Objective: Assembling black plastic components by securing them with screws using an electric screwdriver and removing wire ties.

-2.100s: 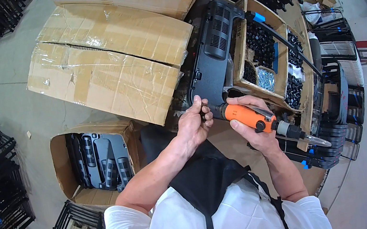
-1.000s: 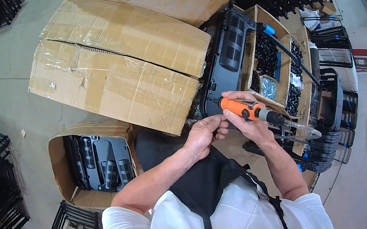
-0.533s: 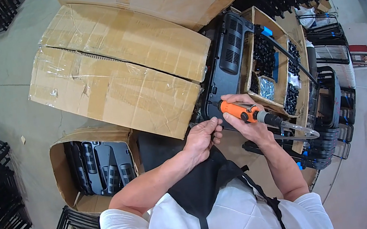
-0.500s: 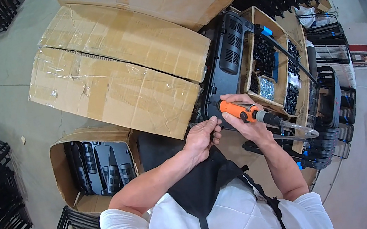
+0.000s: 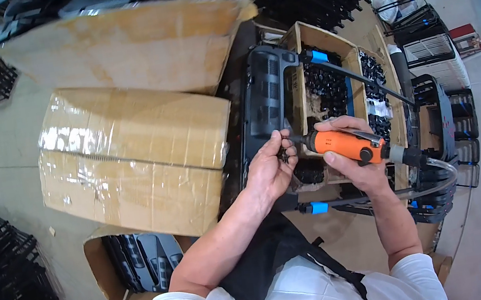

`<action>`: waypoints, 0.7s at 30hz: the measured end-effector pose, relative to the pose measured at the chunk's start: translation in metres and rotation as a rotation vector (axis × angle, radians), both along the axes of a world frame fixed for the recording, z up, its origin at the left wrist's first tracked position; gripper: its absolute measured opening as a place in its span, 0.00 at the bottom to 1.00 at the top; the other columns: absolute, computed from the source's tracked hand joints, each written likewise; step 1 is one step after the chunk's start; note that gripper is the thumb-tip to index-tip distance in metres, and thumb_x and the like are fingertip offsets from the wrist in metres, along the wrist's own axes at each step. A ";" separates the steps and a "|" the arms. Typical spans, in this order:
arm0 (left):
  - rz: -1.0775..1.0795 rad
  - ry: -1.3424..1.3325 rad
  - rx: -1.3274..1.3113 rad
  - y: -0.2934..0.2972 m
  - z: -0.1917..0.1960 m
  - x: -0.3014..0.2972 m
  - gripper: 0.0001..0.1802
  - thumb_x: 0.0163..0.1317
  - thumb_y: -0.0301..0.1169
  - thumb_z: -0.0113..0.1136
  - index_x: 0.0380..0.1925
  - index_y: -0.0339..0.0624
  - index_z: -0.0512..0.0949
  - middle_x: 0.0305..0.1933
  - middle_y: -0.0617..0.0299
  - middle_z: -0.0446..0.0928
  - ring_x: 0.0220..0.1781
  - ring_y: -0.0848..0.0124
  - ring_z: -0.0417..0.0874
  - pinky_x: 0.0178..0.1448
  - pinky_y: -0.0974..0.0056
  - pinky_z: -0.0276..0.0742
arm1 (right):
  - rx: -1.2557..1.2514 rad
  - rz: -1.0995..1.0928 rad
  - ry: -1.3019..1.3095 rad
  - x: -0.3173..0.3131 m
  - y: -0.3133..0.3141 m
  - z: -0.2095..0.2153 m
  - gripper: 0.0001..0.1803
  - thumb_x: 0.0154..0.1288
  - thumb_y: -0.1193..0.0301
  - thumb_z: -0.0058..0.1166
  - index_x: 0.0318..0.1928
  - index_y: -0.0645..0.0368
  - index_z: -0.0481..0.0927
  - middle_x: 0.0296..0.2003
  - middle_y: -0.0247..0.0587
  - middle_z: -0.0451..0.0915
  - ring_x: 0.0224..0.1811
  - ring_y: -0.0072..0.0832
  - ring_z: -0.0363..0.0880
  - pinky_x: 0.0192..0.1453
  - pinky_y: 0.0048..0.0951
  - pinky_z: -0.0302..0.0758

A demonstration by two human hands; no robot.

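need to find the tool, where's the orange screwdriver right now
In the head view, right of centre: the orange screwdriver is gripped in the right hand, its tip by the left hand fingers at the black panel.

Your right hand (image 5: pixel 352 153) wraps around an orange pneumatic screwdriver (image 5: pixel 346 144), held nearly level with its dark tip pointing left and a clear hose trailing from its right end. Your left hand (image 5: pixel 270 167) pinches small dark screws (image 5: pixel 283 154) right at that tip, fingers closed together. Both hands sit over the lower edge of a black ribbed plastic panel (image 5: pixel 267 98) that lies flat in front of you.
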State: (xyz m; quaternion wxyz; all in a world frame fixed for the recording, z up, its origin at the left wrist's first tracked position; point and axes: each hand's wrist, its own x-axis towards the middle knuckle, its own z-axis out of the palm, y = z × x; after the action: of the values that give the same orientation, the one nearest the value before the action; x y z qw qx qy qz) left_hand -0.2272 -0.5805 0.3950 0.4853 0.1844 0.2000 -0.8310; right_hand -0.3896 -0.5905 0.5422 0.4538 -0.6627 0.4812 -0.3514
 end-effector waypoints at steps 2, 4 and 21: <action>-0.055 -0.011 0.023 -0.028 0.006 -0.023 0.12 0.79 0.39 0.58 0.50 0.43 0.79 0.33 0.69 0.78 0.34 0.75 0.78 0.39 0.71 0.78 | -0.014 -0.001 -0.006 -0.026 -0.024 0.004 0.27 0.62 0.79 0.68 0.62 0.62 0.74 0.59 0.46 0.82 0.62 0.32 0.81 0.70 0.37 0.76; -0.098 -0.038 -0.004 -0.055 0.012 -0.041 0.13 0.79 0.40 0.58 0.51 0.43 0.79 0.33 0.69 0.77 0.34 0.75 0.78 0.38 0.71 0.78 | 0.043 -0.013 -0.023 -0.048 -0.049 0.010 0.26 0.63 0.79 0.68 0.61 0.62 0.75 0.59 0.46 0.81 0.61 0.33 0.82 0.69 0.37 0.76; -0.225 -0.395 -0.151 -0.163 -0.015 -0.131 0.16 0.84 0.39 0.49 0.56 0.40 0.78 0.42 0.65 0.80 0.39 0.73 0.80 0.44 0.67 0.78 | 0.028 -0.070 -0.051 -0.113 -0.256 -0.049 0.28 0.62 0.75 0.71 0.61 0.62 0.77 0.54 0.42 0.85 0.58 0.27 0.83 0.65 0.32 0.80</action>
State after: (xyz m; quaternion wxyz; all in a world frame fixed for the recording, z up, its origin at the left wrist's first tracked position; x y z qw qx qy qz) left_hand -0.3582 -0.7440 0.3800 0.4320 0.3277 0.0166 -0.8401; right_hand -0.5027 -0.8464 0.4932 0.4626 -0.6297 0.4972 -0.3773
